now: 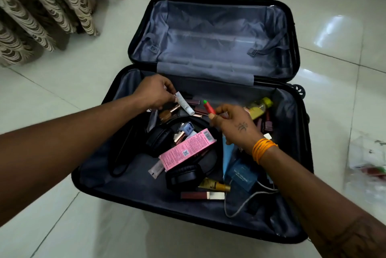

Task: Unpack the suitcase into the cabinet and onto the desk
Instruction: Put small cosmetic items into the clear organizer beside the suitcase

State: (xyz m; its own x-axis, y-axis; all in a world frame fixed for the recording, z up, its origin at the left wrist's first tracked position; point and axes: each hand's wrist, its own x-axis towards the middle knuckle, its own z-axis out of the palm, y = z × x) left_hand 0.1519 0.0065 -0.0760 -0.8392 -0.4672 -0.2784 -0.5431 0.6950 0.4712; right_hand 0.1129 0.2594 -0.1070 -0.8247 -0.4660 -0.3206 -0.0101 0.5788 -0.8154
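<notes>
A black suitcase (125,201) lies open on the floor, its near half full of small items. My left hand (153,91) pinches a white tube (184,104) over the far left of that half. My right hand (235,126) holds a red stick with a green tip (208,107) between thumb and fingers. Below them lie black headphones (183,175), a pink box (188,150), a blue cologne box (242,174), a yellow bottle (260,107), a gold tube (215,185) and several lipsticks (201,195).
The suitcase lid (213,34) lies open at the far side, lined in grey with nothing in it. Patterned curtains (41,7) hang at the upper left. A clear plastic bag (369,165) lies on the white tiled floor (62,82) to the right. A grey cable (244,203) curls in the near right corner.
</notes>
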